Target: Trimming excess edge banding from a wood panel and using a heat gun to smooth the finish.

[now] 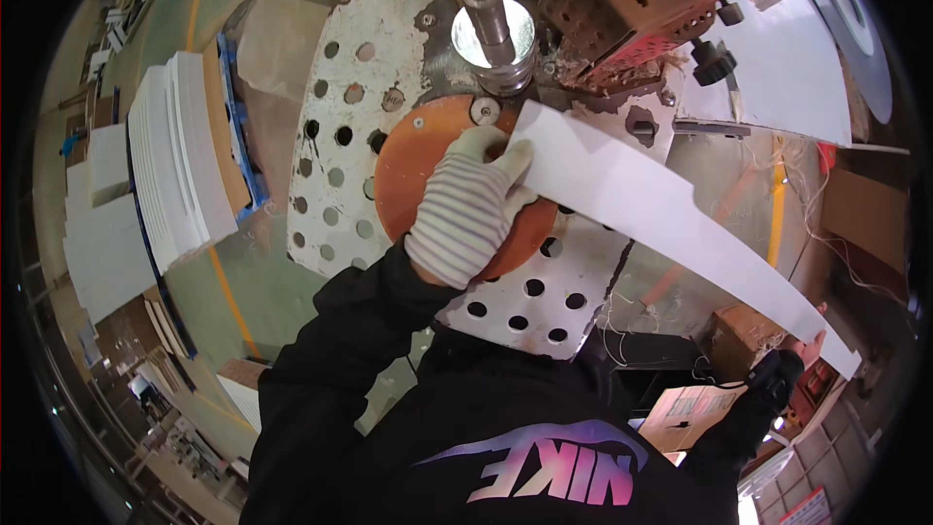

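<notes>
Stretched between both hands, a long, slightly curved white panel (651,206), wide at one end and tapering toward the lower right. At the wide end, pinched between the thumb and fingers of the left hand (462,214), gloved in striped white knit. Near the narrow tip, gripped in the bare right hand (806,350), with fingers curled at the edges and the thumb's placement hard to tell. Below the left hand, an orange disc (408,165) on a white, hole-punched metal plate (389,24). Just beyond the wide end, a metal spindle (488,17) with a shiny collar; no telling about contact between the two. Farther off, a rusty perforated housing (622,0) to the upper right and stacked white sheets (175,160) at left.
</notes>
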The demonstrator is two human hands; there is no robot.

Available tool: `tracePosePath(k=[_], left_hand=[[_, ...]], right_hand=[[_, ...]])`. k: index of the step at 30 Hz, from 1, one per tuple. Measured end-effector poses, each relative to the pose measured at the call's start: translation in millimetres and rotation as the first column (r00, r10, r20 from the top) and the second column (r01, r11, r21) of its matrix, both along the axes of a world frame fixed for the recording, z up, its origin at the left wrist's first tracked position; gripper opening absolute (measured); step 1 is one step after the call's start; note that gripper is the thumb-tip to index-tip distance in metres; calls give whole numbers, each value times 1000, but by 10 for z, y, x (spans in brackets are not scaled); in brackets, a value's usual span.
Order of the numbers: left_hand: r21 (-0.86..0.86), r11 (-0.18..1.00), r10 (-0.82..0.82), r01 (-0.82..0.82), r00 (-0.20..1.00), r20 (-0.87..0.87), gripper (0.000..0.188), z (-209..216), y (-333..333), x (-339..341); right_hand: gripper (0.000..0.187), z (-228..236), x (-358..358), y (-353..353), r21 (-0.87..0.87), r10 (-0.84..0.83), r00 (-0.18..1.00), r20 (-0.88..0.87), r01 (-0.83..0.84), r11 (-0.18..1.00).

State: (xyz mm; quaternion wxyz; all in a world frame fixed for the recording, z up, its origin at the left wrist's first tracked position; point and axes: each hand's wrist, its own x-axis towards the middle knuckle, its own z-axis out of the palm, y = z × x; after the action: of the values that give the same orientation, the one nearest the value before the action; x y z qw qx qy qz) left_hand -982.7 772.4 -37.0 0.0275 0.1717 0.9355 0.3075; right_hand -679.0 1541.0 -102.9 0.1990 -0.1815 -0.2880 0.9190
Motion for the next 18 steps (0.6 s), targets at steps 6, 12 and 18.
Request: tracePosePath(k=[6, 12, 18], left_hand=[[6, 999, 38, -40, 981, 192, 44, 18, 95, -117], [7, 998, 54, -55, 993, 105, 39, -17, 102, -173], [-12, 1000, 26, -24, 989, 147, 41, -65, 59, -210]], right_hand=[[45, -8, -314, 412, 98, 125, 992, 29, -127, 987], [46, -38, -447, 645, 39, 132, 989, 59, -135, 990], [39, -5, -679, 587, -50, 43, 992, 123, -37, 998]])
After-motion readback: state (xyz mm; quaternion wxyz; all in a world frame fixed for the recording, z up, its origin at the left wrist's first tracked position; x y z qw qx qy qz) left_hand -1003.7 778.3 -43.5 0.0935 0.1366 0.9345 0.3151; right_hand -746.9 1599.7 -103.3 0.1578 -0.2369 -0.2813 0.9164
